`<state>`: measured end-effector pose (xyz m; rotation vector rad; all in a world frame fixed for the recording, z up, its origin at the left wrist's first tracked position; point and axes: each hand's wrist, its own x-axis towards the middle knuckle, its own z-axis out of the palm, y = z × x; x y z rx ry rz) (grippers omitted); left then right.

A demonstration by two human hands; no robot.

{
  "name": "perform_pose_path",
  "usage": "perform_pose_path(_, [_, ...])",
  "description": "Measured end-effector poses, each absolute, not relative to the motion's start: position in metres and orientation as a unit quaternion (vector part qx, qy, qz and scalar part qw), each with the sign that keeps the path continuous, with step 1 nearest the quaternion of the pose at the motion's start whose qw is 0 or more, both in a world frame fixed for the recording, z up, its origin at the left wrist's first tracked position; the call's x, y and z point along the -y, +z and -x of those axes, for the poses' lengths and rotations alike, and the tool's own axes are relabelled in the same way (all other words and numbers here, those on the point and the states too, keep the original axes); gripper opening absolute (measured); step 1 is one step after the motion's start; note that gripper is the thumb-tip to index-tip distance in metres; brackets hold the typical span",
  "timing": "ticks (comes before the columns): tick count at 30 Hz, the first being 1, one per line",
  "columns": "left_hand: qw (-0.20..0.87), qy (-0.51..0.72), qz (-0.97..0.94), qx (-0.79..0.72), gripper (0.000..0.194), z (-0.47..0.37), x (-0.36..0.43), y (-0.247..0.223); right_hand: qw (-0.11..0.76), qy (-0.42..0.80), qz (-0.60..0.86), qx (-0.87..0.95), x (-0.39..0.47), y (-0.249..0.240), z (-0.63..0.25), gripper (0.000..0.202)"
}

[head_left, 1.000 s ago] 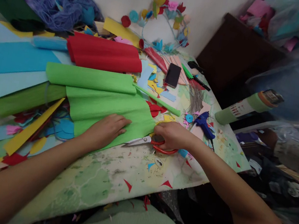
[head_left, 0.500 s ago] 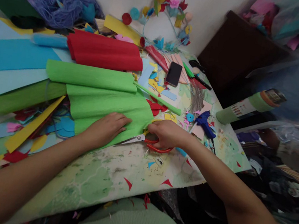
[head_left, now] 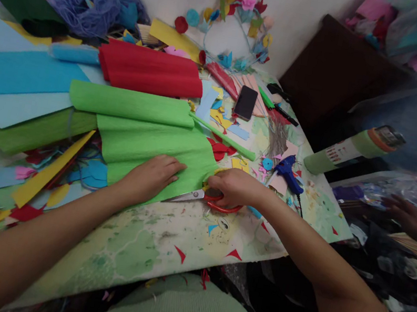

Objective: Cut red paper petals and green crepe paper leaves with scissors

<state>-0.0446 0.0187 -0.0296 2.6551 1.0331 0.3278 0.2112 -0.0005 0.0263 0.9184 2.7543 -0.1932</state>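
Observation:
Bright green crepe paper (head_left: 146, 146) lies unrolled across the table, its far edge still a flat roll. My left hand (head_left: 158, 175) rests on the paper with its fingers stretched out, pressing it down. My right hand (head_left: 233, 187) is closed around the orange-red handles of a pair of scissors (head_left: 192, 195). The blades point left along the paper's near edge, partly under it. A thin rolled green strip (head_left: 230, 141) lies just beyond my right hand.
Behind the green paper lie a red crepe roll (head_left: 153, 69) and a phone (head_left: 245, 102). To the right are a blue glue gun (head_left: 288, 173) and a green bottle (head_left: 347, 150). A flower wreath (head_left: 234, 27) leans on the wall. Another person's hand (head_left: 413, 219) shows at far right.
Another person's hand has come into view at the far right. The whole view has shifted slightly. My hands, the scissors and the green paper look nearly the same.

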Motion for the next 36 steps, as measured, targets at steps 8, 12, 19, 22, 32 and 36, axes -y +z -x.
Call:
perform_pose_path(8, [0.149, 0.123, -0.916, -0.353, 0.03, 0.044, -0.02, -0.03, 0.094, -0.094, -0.309, -0.942, -0.002, 0.022, -0.195, 0.032])
perform_pose_path(12, [0.135, 0.116, -0.92, -0.349, 0.031, 0.044, -0.019, -0.029, 0.104, -0.095, -0.307, -0.941, -0.004, 0.019, -0.193, 0.032])
perform_pose_path(19, [0.135, 0.108, -0.921, -0.35, 0.03, 0.044, -0.02, -0.029, 0.096, -0.097, -0.3, -0.944, -0.003, 0.02, -0.192, 0.028])
perform_pose_path(22, [0.136, 0.115, -0.92, -0.348, 0.03, 0.044, -0.019, -0.028, 0.088, -0.104, -0.301, -0.944, -0.001, 0.021, -0.185, 0.03])
perform_pose_path(32, [0.141, 0.123, -0.919, -0.346, 0.033, 0.044, -0.02, -0.032, 0.101, -0.092, -0.286, -0.948, -0.002, 0.02, -0.176, 0.03])
perform_pose_path(36, [0.163, 0.121, -0.912, -0.357, 0.036, 0.051, -0.017, -0.028, 0.105, -0.105, -0.295, -0.944, -0.002, 0.021, -0.176, 0.032])
